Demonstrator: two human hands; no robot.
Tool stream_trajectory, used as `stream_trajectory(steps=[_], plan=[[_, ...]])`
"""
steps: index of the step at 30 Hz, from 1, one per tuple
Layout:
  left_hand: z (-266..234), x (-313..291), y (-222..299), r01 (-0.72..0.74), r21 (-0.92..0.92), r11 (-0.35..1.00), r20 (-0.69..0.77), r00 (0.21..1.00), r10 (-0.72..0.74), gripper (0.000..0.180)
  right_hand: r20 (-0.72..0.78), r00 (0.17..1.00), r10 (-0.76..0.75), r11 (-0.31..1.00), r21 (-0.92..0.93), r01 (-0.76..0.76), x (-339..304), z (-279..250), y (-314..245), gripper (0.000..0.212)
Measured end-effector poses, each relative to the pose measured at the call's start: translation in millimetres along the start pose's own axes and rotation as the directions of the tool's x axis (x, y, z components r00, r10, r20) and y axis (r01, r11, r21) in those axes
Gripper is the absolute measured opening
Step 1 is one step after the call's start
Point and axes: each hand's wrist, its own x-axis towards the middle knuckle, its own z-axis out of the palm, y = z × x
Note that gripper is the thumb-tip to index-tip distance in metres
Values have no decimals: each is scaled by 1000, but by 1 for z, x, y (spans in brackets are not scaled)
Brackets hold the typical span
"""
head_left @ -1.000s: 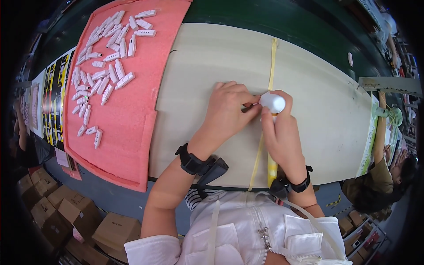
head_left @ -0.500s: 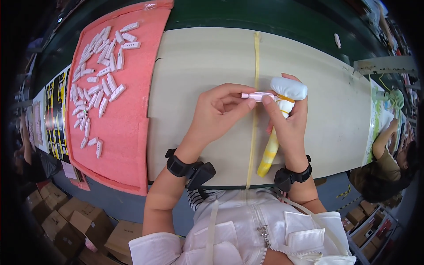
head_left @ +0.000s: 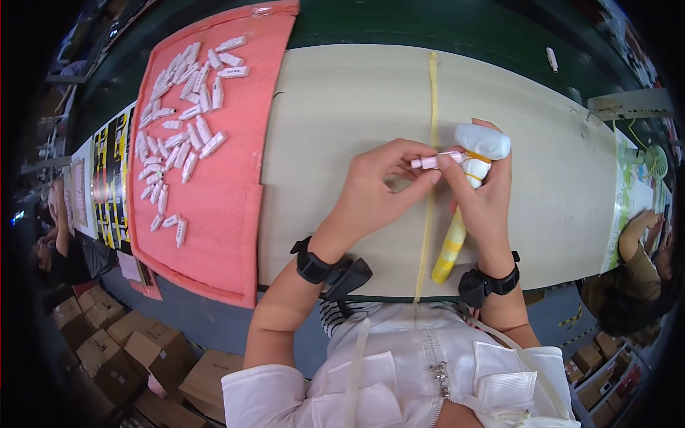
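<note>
While the right hand (head_left: 488, 203) was clamped on a mallet (head_left: 483, 141) with a white, padded-looking head and yellow handle, its thumb also pressed on a small pale-pink stick (head_left: 446, 158), which lay roughly level above the table (head_left: 399, 28). Taking that stick as the clock's centre, the mallet's head sat close by at 2 o'clock, and its handle slanted down below the hand toward 6 o'clock. The left hand (head_left: 382, 187) came in from 8 o'clock, index finger against the stick's left end and thumb just below it; whether those two fingers gripped it, I could not tell. Black bands (head_left: 314, 265) circled both wrists. Beneath the hands spread a beige sheet (head_left: 342, 93), crossed by a strip of yellow tape (head_left: 432, 93) running from 12 o'clock toward 6. At 9 o'clock lay a pink mat (head_left: 221, 235), its upper half strewn with many loose pale pieces (head_left: 213, 145) of similar shape, while one single piece (head_left: 551, 60) lay apart on the green surface between 1 and 2. Farther off, a small green fan (head_left: 655, 162) stood at 3, another person (head_left: 638, 274) sat or leaned at 4, and cardboard boxes (head_left: 153, 342) were stacked at 8.
</note>
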Motion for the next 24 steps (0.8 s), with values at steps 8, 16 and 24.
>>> stream_trajectory(steps=[8,16,24], plan=[[-70,18,2,95,-307,947,-534,807,-254,31,44,993,106,994,5,-106,-2,5,0,57],[-108,18,-7,-183,-499,847,-727,620,-294,39,107,985,138,990,-18,-137,-5,6,-2,52],[-72,21,-11,49,-285,957,-535,820,-202,34,99,988,119,993,-24,-118,-3,2,-1,50]])
